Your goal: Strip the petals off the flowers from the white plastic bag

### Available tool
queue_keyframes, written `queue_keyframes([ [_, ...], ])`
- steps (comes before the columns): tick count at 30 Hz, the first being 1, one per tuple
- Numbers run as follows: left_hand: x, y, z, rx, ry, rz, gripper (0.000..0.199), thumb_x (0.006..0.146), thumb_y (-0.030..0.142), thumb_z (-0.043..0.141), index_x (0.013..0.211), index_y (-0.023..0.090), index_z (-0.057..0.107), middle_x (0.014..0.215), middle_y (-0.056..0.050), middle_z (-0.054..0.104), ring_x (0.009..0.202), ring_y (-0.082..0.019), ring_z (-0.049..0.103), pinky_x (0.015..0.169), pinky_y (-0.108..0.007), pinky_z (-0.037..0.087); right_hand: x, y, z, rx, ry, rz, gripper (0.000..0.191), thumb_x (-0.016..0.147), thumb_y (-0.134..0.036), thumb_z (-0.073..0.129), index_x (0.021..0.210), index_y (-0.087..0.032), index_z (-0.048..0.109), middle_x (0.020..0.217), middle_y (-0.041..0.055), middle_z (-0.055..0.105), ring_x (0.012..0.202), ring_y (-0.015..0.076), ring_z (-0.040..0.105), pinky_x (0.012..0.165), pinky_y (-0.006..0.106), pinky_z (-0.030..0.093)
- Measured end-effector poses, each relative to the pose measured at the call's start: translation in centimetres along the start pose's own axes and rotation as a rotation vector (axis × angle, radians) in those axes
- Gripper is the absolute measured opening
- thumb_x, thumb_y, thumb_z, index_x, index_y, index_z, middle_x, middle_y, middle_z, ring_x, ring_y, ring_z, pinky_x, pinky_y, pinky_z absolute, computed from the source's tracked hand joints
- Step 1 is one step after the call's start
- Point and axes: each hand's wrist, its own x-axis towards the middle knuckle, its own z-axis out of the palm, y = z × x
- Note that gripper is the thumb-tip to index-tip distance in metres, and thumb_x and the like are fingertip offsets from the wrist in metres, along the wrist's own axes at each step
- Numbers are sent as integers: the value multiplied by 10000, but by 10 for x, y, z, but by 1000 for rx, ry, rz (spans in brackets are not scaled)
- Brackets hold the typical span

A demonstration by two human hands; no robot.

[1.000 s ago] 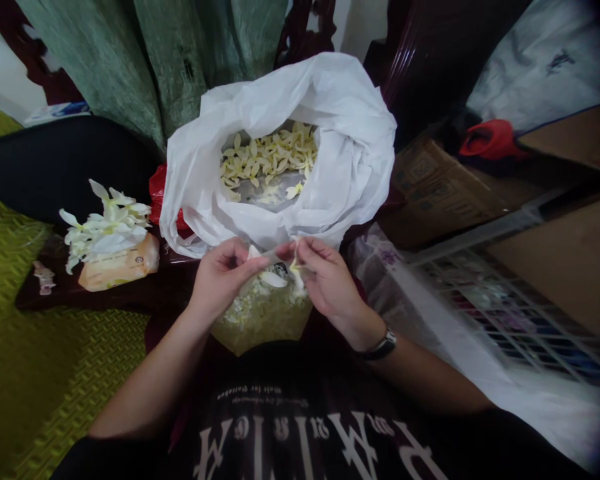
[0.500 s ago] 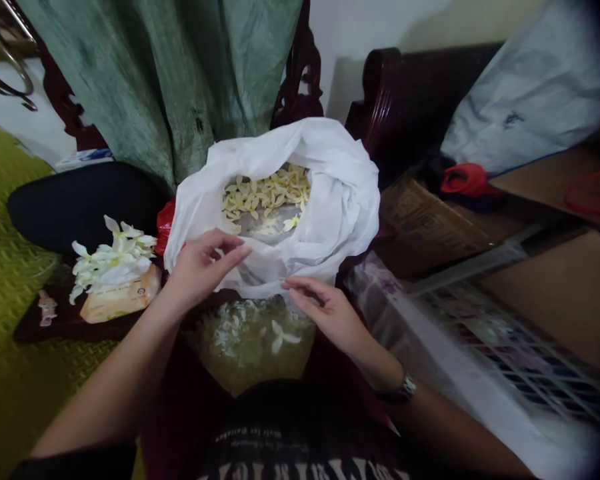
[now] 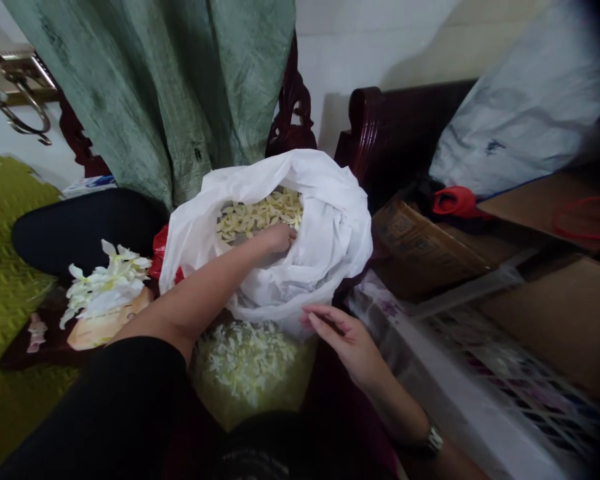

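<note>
A white plastic bag (image 3: 337, 200) lies wide open in front of me, with many pale yellow flowers (image 3: 260, 212) inside. My left hand (image 3: 279, 238) is down in the bag's mouth at the right edge of those flowers. Its fingers are curled, and what they hold, if anything, is hidden. At the bag's near rim, my right hand (image 3: 347, 337) has thumb and forefinger closed on the white plastic. Just below the bag, a heap of white flowers (image 3: 247, 360) rests on a yellowish, see-through sheet or container (image 3: 230, 410).
Left of the bag, more white flowers (image 3: 107, 277) lie on a tissue pack (image 3: 95, 327), near a black cushion (image 3: 87, 230). Cardboard boxes (image 3: 425, 243) and a white wire rack (image 3: 520, 367) stand on the right. A green curtain (image 3: 180, 87) hangs behind.
My left hand has moved from the bag's near rim forward and right into its mouth. My right hand has shifted slightly right and nearer to me. More of the lower flower heap shows.
</note>
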Motion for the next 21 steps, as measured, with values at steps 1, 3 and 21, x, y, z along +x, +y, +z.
queue_keyframes([
  [1, 2, -2, 1, 10, 12, -3, 318, 745, 154, 675, 1038, 155, 798, 942, -110, 778, 781, -224, 646, 703, -301, 429, -1, 0, -3, 10, 12, 1, 317, 819, -505, 776, 1018, -258, 790, 964, 82, 807, 936, 268, 759, 890, 432, 615],
  [3, 4, -7, -1, 41, 43, -13, 275, 769, 182, 671, 1008, 154, 803, 914, -105, 774, 769, -221, 638, 687, -304, 419, -1, 0, -7, 39, 31, -2, 306, 819, -496, 780, 1011, -257, 793, 948, 79, 805, 903, 256, 757, 877, 426, 619],
  [21, -72, -10, -65, 229, 418, 118, 228, 922, 250, 562, 1009, 179, 761, 1123, -120, 690, 912, -232, 653, 769, -324, 440, 41, -56, 43, 606, -170, 9, 311, 878, -442, 723, 1116, -242, 729, 1251, 67, 739, 1190, 233, 680, 1082, 408, 497],
])
